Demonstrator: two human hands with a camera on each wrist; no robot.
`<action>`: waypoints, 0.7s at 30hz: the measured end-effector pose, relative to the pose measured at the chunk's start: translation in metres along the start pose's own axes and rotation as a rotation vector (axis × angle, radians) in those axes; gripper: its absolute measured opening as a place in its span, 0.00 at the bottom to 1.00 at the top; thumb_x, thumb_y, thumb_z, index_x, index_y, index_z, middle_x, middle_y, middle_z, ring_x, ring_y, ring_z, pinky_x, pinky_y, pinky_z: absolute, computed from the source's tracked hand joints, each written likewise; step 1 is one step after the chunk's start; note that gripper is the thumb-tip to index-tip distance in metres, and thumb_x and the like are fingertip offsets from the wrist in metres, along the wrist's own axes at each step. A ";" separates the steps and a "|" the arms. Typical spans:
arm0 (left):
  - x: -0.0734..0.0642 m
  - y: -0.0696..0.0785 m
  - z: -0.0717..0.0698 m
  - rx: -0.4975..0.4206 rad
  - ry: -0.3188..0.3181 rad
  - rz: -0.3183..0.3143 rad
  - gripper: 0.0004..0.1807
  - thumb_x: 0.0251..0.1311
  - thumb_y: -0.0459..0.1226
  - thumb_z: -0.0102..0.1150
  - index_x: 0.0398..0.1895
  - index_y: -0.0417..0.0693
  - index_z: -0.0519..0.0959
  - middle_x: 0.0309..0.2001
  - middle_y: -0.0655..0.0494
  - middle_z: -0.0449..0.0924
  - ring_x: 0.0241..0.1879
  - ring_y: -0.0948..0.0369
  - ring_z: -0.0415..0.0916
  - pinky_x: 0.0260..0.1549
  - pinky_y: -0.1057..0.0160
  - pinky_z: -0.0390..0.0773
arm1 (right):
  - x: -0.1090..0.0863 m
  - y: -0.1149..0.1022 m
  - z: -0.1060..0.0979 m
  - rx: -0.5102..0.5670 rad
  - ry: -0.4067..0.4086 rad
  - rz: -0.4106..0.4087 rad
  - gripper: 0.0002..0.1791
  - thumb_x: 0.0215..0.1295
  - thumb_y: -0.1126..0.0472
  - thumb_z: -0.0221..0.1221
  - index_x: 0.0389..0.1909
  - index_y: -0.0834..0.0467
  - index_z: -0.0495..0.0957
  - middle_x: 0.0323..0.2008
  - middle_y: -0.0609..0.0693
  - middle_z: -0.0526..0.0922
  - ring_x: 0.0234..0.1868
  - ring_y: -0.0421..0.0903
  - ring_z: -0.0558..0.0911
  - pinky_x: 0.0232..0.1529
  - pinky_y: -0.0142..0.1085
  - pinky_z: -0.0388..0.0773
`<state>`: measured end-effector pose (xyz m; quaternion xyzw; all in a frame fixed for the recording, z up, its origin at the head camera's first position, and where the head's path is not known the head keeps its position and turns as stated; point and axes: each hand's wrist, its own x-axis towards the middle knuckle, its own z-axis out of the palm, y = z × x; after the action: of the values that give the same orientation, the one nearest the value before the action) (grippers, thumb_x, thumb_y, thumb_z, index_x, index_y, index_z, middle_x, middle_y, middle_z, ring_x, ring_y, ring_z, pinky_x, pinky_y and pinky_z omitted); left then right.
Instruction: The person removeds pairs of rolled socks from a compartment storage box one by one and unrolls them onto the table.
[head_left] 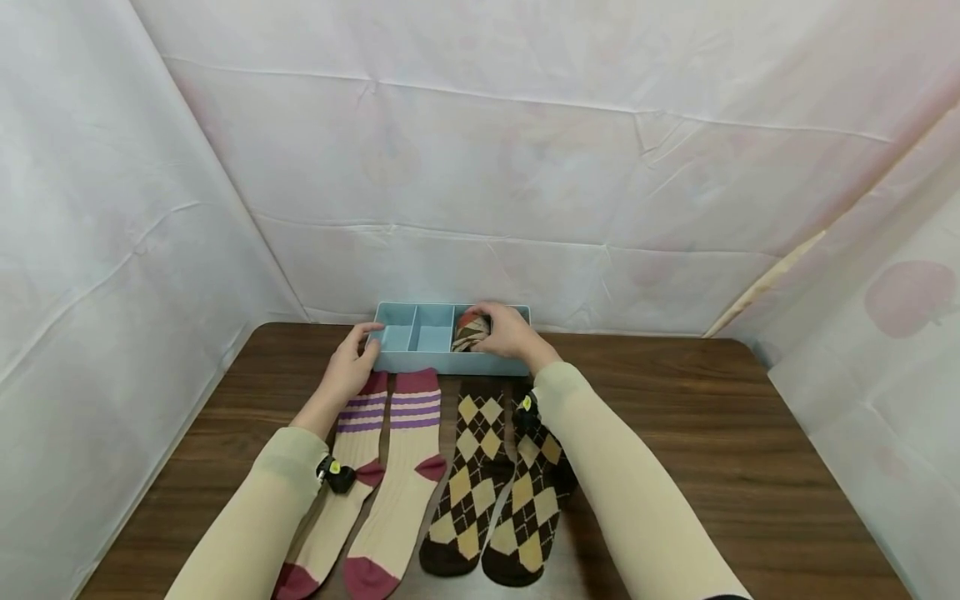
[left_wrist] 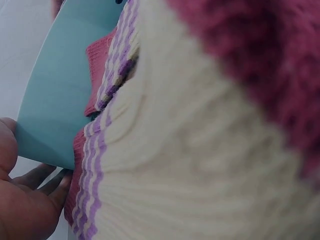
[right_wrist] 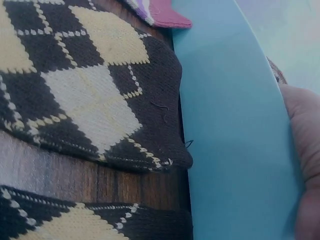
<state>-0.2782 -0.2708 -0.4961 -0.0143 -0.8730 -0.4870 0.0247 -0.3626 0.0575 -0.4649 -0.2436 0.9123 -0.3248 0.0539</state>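
Note:
A light blue divided tray (head_left: 420, 360) stands at the back of the wooden table. My left hand (head_left: 366, 340) grips its left end, thumb on the rim and fingers against the outer wall; that wall (left_wrist: 60, 90) fills the left wrist view. My right hand (head_left: 489, 322) curls over a rolled brown argyle sock bundle (head_left: 469, 333) in the tray's right compartment. The other two compartments look bare. In the right wrist view the tray's front wall (right_wrist: 235, 140) runs beside my right hand (right_wrist: 306, 150).
A pair of cream socks (head_left: 397, 467) with purple stripes and maroon toes lies flat in front of the tray. A brown argyle pair (head_left: 480, 483) lies to their right under my right forearm. White sheeting walls in the table (head_left: 712, 433) on three sides.

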 end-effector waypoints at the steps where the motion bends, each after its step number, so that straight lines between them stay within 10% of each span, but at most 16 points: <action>1: 0.000 0.000 0.000 -0.001 0.000 -0.002 0.26 0.87 0.48 0.43 0.82 0.57 0.67 0.84 0.38 0.58 0.80 0.35 0.59 0.73 0.29 0.63 | 0.000 0.001 0.000 0.019 0.015 -0.007 0.41 0.61 0.61 0.80 0.75 0.51 0.76 0.72 0.53 0.78 0.71 0.56 0.76 0.70 0.53 0.75; 10: 0.001 -0.002 0.004 -0.002 -0.011 -0.006 0.26 0.88 0.50 0.44 0.82 0.56 0.67 0.84 0.35 0.57 0.81 0.34 0.57 0.73 0.29 0.63 | -0.008 0.002 -0.007 0.210 0.122 -0.066 0.43 0.58 0.64 0.82 0.75 0.50 0.76 0.62 0.52 0.82 0.51 0.52 0.83 0.50 0.49 0.83; 21: 0.003 -0.004 0.002 0.016 -0.023 -0.005 0.27 0.88 0.53 0.44 0.83 0.57 0.66 0.82 0.34 0.59 0.79 0.34 0.62 0.70 0.29 0.67 | -0.015 -0.020 -0.035 0.220 0.167 -0.094 0.46 0.60 0.67 0.81 0.78 0.53 0.72 0.69 0.55 0.77 0.61 0.57 0.82 0.58 0.50 0.84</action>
<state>-0.2819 -0.2715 -0.5003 -0.0175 -0.8771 -0.4798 0.0138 -0.3506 0.0712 -0.4261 -0.2507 0.8601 -0.4442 -0.0109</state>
